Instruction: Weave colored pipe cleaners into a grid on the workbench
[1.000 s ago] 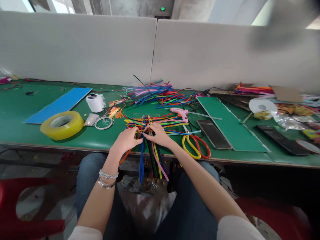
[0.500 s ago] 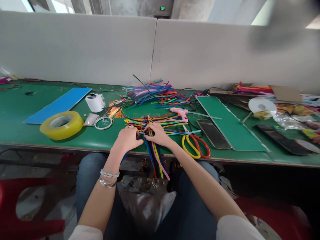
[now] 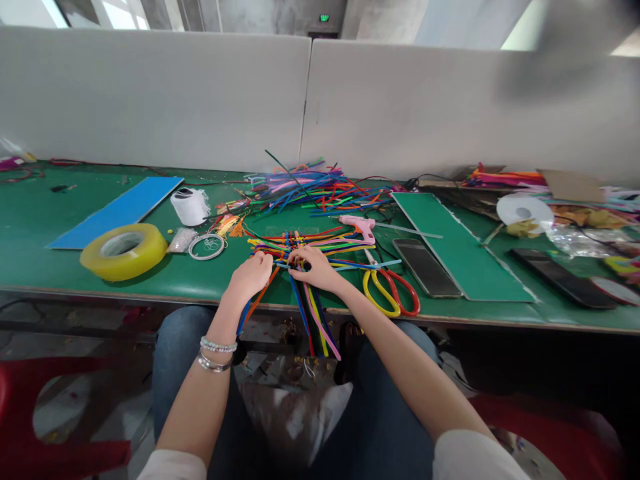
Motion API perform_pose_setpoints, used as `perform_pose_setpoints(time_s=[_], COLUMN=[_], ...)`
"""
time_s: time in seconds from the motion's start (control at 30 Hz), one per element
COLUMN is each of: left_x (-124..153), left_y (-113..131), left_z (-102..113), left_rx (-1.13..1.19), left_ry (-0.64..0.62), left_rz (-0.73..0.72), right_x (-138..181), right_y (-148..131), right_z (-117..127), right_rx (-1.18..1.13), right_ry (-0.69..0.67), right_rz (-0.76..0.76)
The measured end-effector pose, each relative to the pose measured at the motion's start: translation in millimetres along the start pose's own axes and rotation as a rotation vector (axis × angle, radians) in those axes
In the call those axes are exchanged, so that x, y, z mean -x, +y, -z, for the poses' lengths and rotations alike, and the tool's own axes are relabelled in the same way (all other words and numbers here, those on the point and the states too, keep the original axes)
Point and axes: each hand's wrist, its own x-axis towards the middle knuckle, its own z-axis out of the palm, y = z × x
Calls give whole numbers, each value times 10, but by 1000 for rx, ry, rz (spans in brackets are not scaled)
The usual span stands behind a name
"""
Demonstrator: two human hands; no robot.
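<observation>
A weave of coloured pipe cleaners (image 3: pixel 315 298) lies at the table's front edge, its strands crossing in the middle. Loose ends fan out to the sides, and several hang over the edge. My right hand (image 3: pixel 316 268) rests on the crossing, thumb and fingers pinched on the strands. Left of it, my left hand (image 3: pixel 250 275) is closed, with a light blue pipe cleaner at its fingertips; the exact grip is partly hidden. Below that hand an orange pipe cleaner (image 3: pixel 262 293) and blue ones slant down past the edge.
Right of the weave are scissors (image 3: pixel 383 293), a pink glue gun (image 3: pixel 361 227), a phone (image 3: pixel 427 268) and a green board (image 3: pixel 465 253). Behind lies a pile of pipe cleaners (image 3: pixel 305 187). On the left are yellow tape (image 3: pixel 125 252), a wire coil (image 3: pixel 207 247) and a blue board (image 3: pixel 120 210).
My left hand has drawn slightly left, away from the crossing, and its fingers have curled in. An orange pipe cleaner now shows below it. My right hand stays in place.
</observation>
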Motion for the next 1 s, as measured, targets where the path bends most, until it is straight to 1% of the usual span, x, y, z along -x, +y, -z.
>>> perform_pose_setpoints(time_s=[0.07, 0.13, 0.17, 0.23, 0.3, 0.37, 0.43, 0.57, 0.67, 0.7, 0.77, 0.83, 0.9, 1.0], left_x=[4, 14, 19, 28, 32, 29, 26, 40, 66, 75, 89, 99, 101, 80], left_y=[-1, -11, -19, -37, -51, -58, -59, -60, -73, -82, -100, -115, -118, -97], left_z=[-1, -11, -20, -44, -73, -97, -108, -79, -37, -24, -2, 14, 22, 5], left_rx=[25, 58, 70, 74, 49, 19, 2, 2, 49, 74, 108, 101, 41, -101], left_ry=[29, 23, -9, -121, -218, -252, -253, -244, -261, -265, -254, -210, -132, -12], left_rz=[13, -46, -103, -234, -334, -384, -398, -376, -360, -343, -265, -156, -79, -48], right_x=[1, 1, 0, -1, -3, -5, -5, 1, 7, 9, 10, 11, 11, 14], right_y=[4, 9, 12, 20, 27, 29, 26, 12, 7, 6, 5, 4, 4, 5], right_z=[-4, -9, -12, -20, -25, -25, -19, -3, -3, -5, -10, -15, -19, -23], right_rx=[5, 10, 11, 13, 13, 9, -4, -40, -38, -35, -39, -52, -57, -42], right_ry=[-1, -3, -3, -1, 7, 17, 21, 21, 37, 42, 47, 52, 58, 55], right_rz=[4, 1, -2, -9, -12, -6, 1, -5, -2, 1, 12, 25, 22, -3])
